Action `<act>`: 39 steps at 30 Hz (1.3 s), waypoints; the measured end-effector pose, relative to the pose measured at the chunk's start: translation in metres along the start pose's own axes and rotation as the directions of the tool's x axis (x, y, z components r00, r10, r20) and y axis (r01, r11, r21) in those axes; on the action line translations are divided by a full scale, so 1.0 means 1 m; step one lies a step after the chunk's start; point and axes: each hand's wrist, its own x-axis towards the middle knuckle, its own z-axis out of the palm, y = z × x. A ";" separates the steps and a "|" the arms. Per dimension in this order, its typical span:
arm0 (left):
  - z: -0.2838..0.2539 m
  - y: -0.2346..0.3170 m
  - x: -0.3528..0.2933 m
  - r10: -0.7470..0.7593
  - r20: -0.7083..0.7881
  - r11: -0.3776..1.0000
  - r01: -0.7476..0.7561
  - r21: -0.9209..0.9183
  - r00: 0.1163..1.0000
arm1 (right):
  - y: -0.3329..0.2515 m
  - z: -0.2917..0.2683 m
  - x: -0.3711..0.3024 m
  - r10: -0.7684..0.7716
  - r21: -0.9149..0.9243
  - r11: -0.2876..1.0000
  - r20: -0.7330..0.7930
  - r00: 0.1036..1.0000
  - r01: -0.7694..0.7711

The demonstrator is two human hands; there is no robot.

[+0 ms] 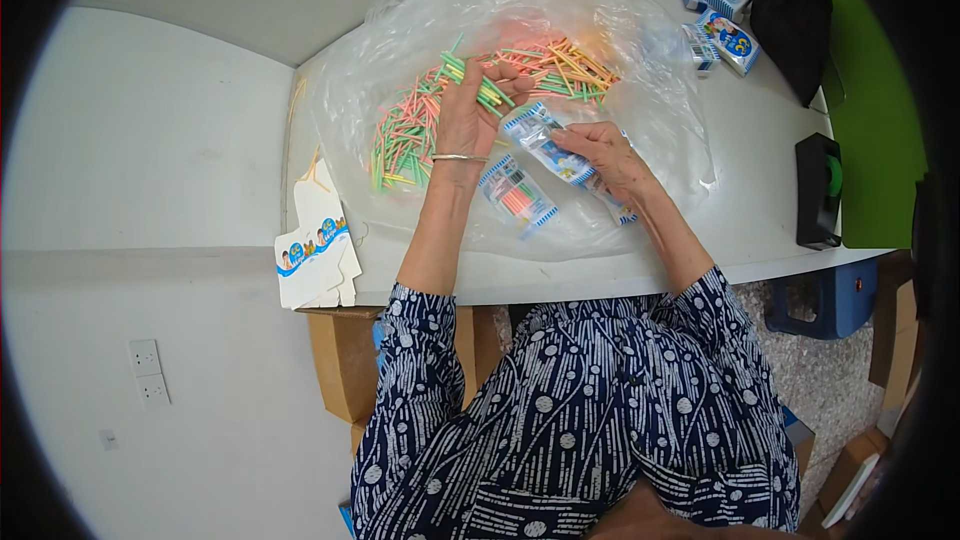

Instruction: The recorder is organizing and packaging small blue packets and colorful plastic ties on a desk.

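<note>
Left hand (468,110) clutches a bundle of sticks (478,85), light, stiff, likely slippery, best gripped mid-length, while right hand (600,152) pinches a crinkly packet (545,145).

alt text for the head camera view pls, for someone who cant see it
A person's left hand holds a bunch of coloured sticks over a clear plastic sheet on a white table, while the right hand holds a small clear packet. A filled packet lies nearby.
</note>
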 end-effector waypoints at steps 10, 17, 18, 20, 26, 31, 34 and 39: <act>0.020 -0.004 -0.020 -0.022 0.104 0.983 0.003 0.183 0.994 | 0.005 -0.011 -0.001 0.044 -0.080 0.996 0.110 0.993 -0.035; 0.028 -0.005 -0.026 0.034 0.039 0.976 -0.042 0.215 0.999 | 0.002 -0.013 -0.005 0.021 0.019 0.999 0.286 0.958 -0.028; 0.028 -0.005 -0.026 0.034 0.038 0.976 -0.042 0.216 0.999 | 0.001 -0.012 -0.006 0.021 0.020 0.999 0.287 0.958 -0.028; 0.027 -0.006 -0.025 0.116 0.015 0.970 -0.117 0.211 0.993 | 0.000 -0.011 -0.008 0.036 0.035 0.998 0.247 0.968 -0.046; 0.031 -0.008 -0.034 0.058 0.075 0.970 -0.074 0.233 0.995 | -0.001 -0.009 -0.011 0.038 0.025 0.999 0.186 0.982 -0.043; 0.031 -0.014 -0.039 0.038 0.103 0.915 -0.076 0.397 0.994 | 0.005 -0.012 -0.007 0.028 0.031 0.999 0.185 0.982 -0.034; 0.030 -0.014 -0.043 0.014 0.122 0.909 -0.064 0.413 0.992 | 0.004 -0.009 -0.007 -0.003 0.003 1.000 0.143 0.990 0.003; 0.019 -0.014 -0.043 -0.004 0.179 0.880 -0.082 0.468 0.984 | -0.002 0.001 -0.003 -0.059 -0.097 0.993 0.100 0.993 0.068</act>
